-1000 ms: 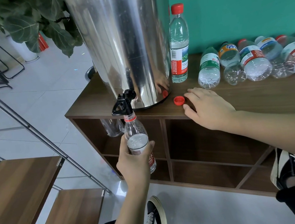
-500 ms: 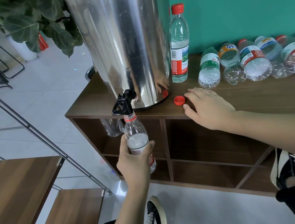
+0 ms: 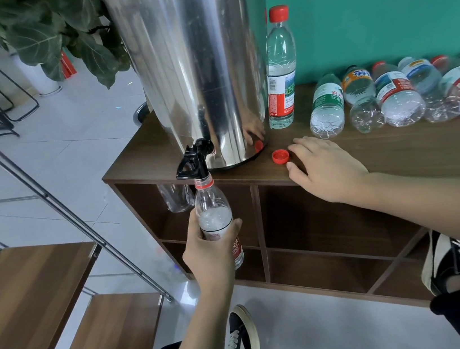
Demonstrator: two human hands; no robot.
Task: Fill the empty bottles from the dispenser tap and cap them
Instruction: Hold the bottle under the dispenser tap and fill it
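Note:
A tall steel dispenser (image 3: 196, 69) stands on the wooden cabinet (image 3: 397, 156), its black tap (image 3: 193, 161) jutting over the front edge. My left hand (image 3: 210, 254) grips a clear uncapped bottle (image 3: 213, 215) with its mouth right under the tap; frothy water fills it to about the shoulder. My right hand (image 3: 322, 170) rests flat on the cabinet top, fingers relaxed, fingertips beside a loose red cap (image 3: 280, 156). A capped full bottle (image 3: 279, 69) stands upright beside the dispenser. Several empty bottles (image 3: 398, 94) lie on their sides along the back right.
A leafy plant (image 3: 56, 39) stands behind the dispenser at the left. Wooden steps (image 3: 24, 298) with a metal rail (image 3: 58, 204) rise at the lower left. The cabinet has open shelves (image 3: 319, 227) below. My shoes (image 3: 243, 341) are on the pale floor.
None of the hands or the bottle has moved. The water level in the held bottle has risen slightly.

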